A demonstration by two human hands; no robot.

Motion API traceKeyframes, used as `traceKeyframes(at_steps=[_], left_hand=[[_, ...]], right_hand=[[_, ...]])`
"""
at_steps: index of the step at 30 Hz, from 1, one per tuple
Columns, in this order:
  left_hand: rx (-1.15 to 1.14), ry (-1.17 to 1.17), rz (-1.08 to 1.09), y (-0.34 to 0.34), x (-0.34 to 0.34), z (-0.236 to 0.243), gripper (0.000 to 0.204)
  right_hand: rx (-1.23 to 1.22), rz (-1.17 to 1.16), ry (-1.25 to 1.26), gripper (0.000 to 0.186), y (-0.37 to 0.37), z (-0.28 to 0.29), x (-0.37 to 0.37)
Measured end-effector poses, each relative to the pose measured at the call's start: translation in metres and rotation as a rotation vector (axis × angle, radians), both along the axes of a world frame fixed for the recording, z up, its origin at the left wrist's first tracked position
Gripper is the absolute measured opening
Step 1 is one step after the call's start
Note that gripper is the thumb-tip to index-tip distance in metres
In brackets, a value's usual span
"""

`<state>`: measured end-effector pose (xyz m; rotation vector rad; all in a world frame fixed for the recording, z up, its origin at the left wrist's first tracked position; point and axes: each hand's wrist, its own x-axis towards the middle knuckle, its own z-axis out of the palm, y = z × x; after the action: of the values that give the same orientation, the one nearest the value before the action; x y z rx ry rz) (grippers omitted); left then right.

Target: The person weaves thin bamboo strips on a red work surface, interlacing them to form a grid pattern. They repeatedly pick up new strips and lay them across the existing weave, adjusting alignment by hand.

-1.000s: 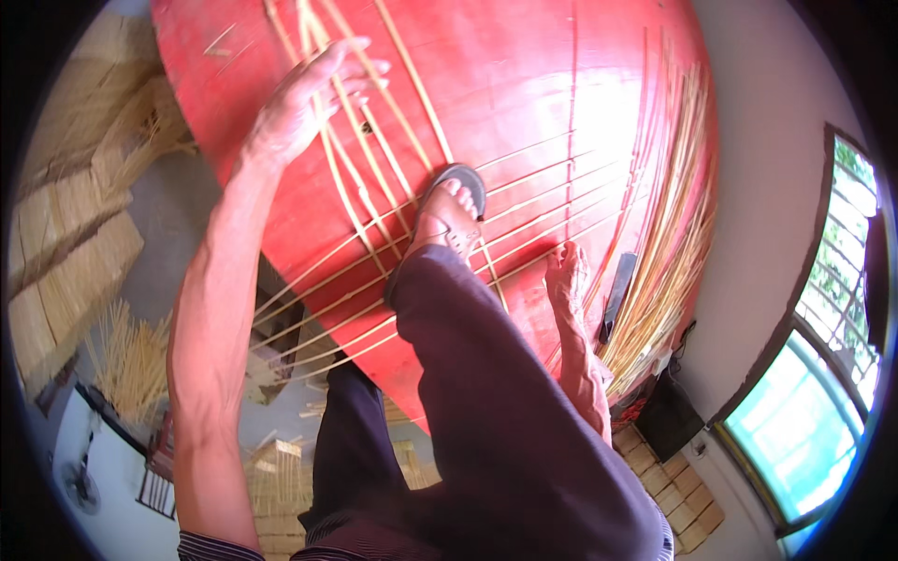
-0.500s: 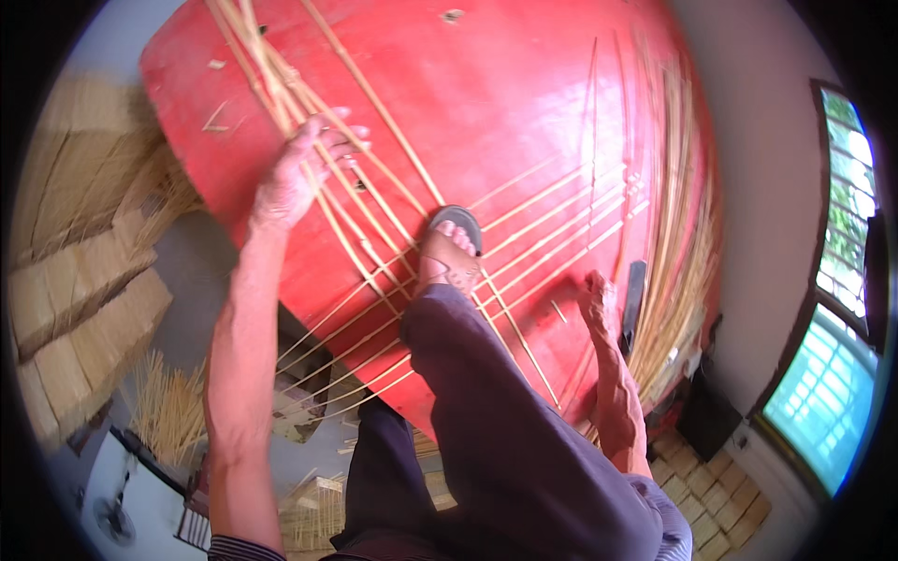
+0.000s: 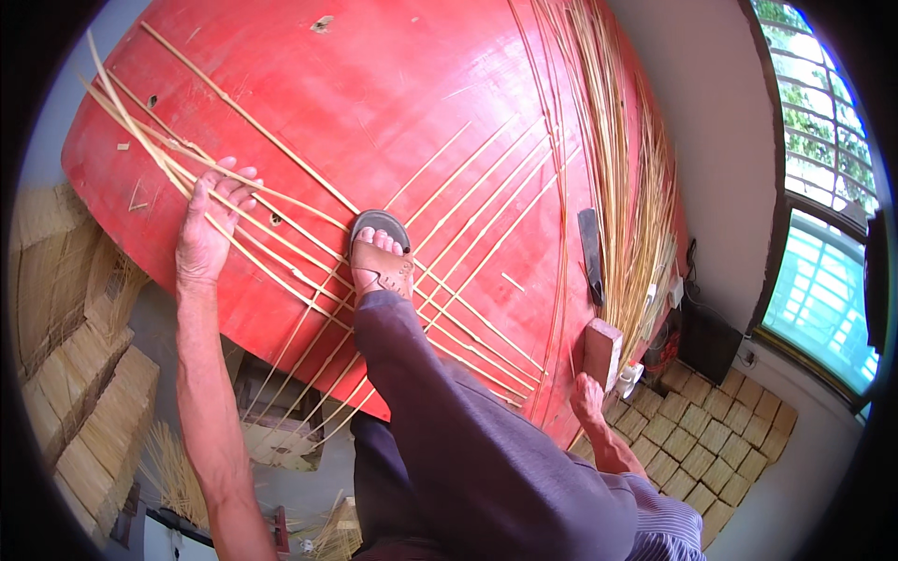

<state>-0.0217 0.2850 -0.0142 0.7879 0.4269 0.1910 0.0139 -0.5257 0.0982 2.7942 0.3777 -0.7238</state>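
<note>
Several pale bamboo strips (image 3: 281, 273), with knots along them, run from under my sandalled foot (image 3: 382, 252) to the upper left. My left hand (image 3: 213, 215) has its thumb and fingers around these strips and lifts their far ends off the red board (image 3: 449, 56). Crossing them under the foot is a second set of strips (image 3: 486, 196), spaced apart and slanting to the upper right. At the board's right edge my right hand (image 3: 587, 397) is closed, just below a reddish brick (image 3: 602, 348). Anything inside its fingers is hidden.
A long bundle of loose bamboo strips (image 3: 613, 168) lies along the board's right side, with a dark flat blade (image 3: 590, 252) beside it. Stacked bamboo bundles (image 3: 103, 411) stand at the left, and more bundles (image 3: 702, 439) cover the floor at lower right.
My view has turned and the board appears shifted left. The lifted strips in my left hand now lean further left and lower. My right hand has moved down toward the brick.
</note>
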Motion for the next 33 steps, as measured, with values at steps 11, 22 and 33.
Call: traceKeyframes(at_steps=[11,22,33], left_hand=[[-0.099,-0.049,-0.017,0.004,0.001,0.002,0.075],[-0.241,-0.131,0.062,-0.002,-0.004,0.004,0.093],[-0.300,-0.198,0.027,-0.003,-0.004,0.004,0.070]], right_hand=[[0.204,-0.008,-0.158,0.007,0.139,-0.084,0.142],[0.169,0.010,-0.087,0.009,0.152,-0.117,0.184],[0.675,0.095,-0.348,0.008,0.257,-0.059,0.212]])
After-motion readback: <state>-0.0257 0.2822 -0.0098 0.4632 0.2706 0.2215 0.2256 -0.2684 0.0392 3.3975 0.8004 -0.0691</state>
